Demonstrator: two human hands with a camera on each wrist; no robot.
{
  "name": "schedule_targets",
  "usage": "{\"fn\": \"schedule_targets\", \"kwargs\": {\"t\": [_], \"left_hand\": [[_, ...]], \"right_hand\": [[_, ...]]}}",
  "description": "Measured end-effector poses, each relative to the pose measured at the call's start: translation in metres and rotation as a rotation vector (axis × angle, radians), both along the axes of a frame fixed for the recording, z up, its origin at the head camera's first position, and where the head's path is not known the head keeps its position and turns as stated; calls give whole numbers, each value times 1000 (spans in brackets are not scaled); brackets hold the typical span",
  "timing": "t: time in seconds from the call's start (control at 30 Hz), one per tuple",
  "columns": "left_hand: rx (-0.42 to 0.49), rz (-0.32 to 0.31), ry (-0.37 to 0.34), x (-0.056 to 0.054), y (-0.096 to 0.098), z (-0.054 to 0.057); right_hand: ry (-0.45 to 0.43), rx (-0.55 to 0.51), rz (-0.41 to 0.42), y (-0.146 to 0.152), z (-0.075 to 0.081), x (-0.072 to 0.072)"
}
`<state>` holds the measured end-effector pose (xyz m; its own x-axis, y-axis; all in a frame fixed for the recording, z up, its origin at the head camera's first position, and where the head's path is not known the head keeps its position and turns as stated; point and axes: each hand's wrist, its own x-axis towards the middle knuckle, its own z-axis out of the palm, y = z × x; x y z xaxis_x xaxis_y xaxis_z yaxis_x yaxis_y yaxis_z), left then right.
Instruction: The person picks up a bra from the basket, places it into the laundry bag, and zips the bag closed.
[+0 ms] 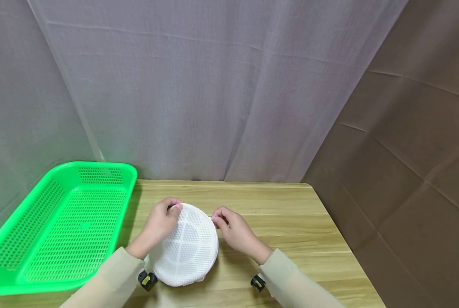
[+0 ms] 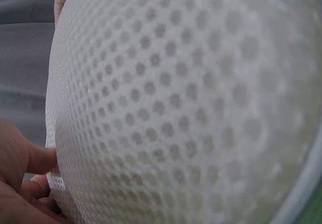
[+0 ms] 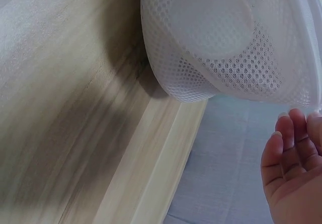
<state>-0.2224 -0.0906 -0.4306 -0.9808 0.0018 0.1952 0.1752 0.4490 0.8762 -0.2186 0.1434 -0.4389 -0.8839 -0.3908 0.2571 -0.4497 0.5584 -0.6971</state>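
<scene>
A round white mesh laundry bag (image 1: 187,248) is held up over the wooden table, its flat circular face tilted upward. My left hand (image 1: 160,224) grips its upper left rim, thumb on the near face. At the upper right edge, my right hand (image 1: 235,231) pinches the rim between thumb and forefinger. The right wrist view shows the bag's deep mesh side (image 3: 241,68) and a smooth white band (image 3: 304,27) along its edge, with the right fingers (image 3: 287,138) at that edge. Honeycomb mesh (image 2: 151,93) fills most of the left wrist view.
To the left stands a large green plastic basket (image 1: 131,188) with slotted walls and floor. The wooden table (image 1: 275,199) extends to the right and behind the bag. A grey curtain (image 1: 214,94) hangs at the back, and a brown one (image 1: 406,149) on the right.
</scene>
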Motion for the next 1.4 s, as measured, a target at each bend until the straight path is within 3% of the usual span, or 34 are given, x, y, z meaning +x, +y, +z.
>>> {"fn": "schedule_targets", "kwargs": {"t": [0.17, 0.3, 0.47, 0.57, 0.83, 1.4], "left_hand": [[7, -29, 23, 0, 2, 1], [4, -95, 52, 3, 6, 4], [-74, -181, 67, 7, 13, 8], [-130, -201, 90, 10, 17, 9], [-255, -206, 135, 15, 25, 11], [-201, -168, 110, 16, 22, 8]], "right_hand": [[3, 9, -17, 1, 0, 0], [-9, 5, -23, 0, 1, 0], [-24, 2, -16, -1, 3, -1], [-26, 1, -12, -2, 2, -1], [-26, -1, -7, -3, 2, 1], [-26, -2, 4, -4, -1, 2]]}}
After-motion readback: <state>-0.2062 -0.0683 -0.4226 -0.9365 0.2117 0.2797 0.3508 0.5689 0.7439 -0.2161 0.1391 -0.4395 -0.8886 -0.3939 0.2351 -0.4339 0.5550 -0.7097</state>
